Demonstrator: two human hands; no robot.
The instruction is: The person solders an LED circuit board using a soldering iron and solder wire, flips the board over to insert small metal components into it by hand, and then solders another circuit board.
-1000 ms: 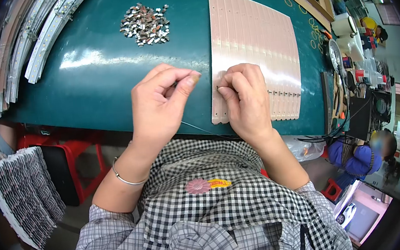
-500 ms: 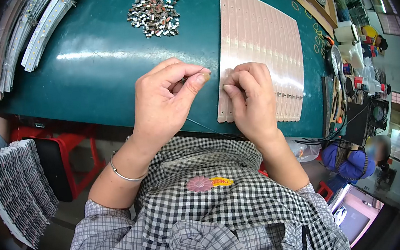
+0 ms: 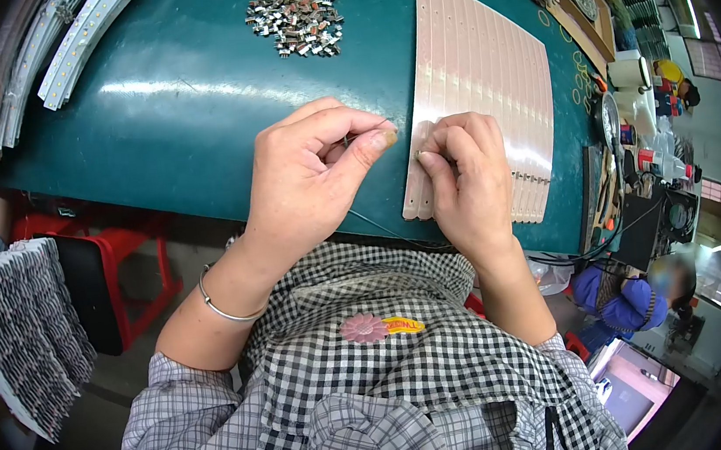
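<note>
My left hand (image 3: 311,169) is closed in a pinch, thumb against index finger, with the tip of a thin dark wire (image 3: 382,124) showing between them. A thin bluish line (image 3: 369,219) runs below this hand toward the table's front edge; whether it joins the wire I cannot tell. My right hand (image 3: 472,180) is pinched shut over the left side of a panel of pale pink strips (image 3: 479,59). A tiny bit of something shows at its fingertips, too small to name. Several small dark parts (image 3: 531,177) sit in a row on the strips right of that hand.
A pile of small metal connectors (image 3: 295,17) lies at the back of the green table (image 3: 183,129). LED strips (image 3: 82,43) are stacked at the far left. Rubber bands (image 3: 580,70) and tools lie rightward. A red stool (image 3: 134,284) stands left; another person (image 3: 627,298) is at right.
The view has shifted slightly, so the panel and connector pile appear farther right. Both hands keep their pinched poses, close together, a little farther right in view.
</note>
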